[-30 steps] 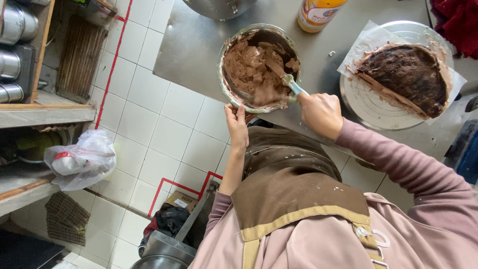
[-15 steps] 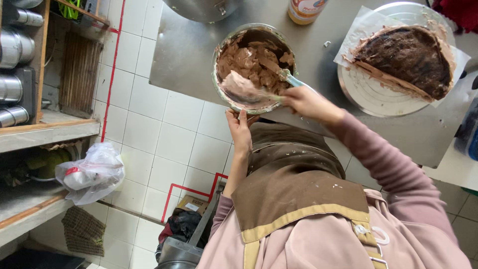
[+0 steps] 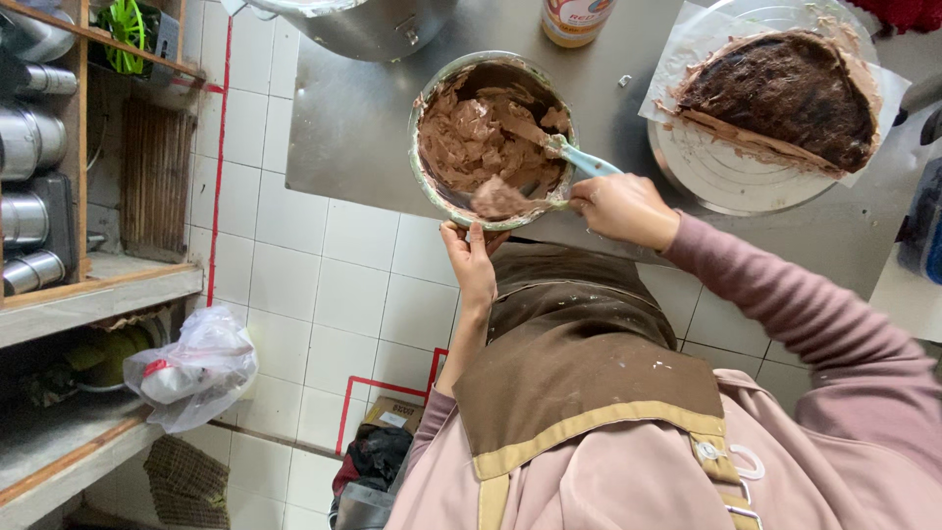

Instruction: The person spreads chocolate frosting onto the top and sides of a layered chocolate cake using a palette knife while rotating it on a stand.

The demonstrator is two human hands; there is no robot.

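Note:
A round metal bowl of brown chocolate cream sits at the near edge of a steel table. My left hand grips the bowl's near rim from below. My right hand holds a light blue spatula whose blade is sunk in the cream. A lump of cream clings at the bowl's near rim. To the right, a dark chocolate cake, partly coated, lies on paper on a round metal turntable.
A bottle and a large steel pot stand at the table's back. Wooden shelves with metal canisters are on the left, a plastic bag below them. White tiled floor lies beneath. I wear a brown apron.
The spatula has been dragged through the cream toward the bowl's near rim, leaving a lump there. My right hand shifted slightly right; my left hand stays on the rim.

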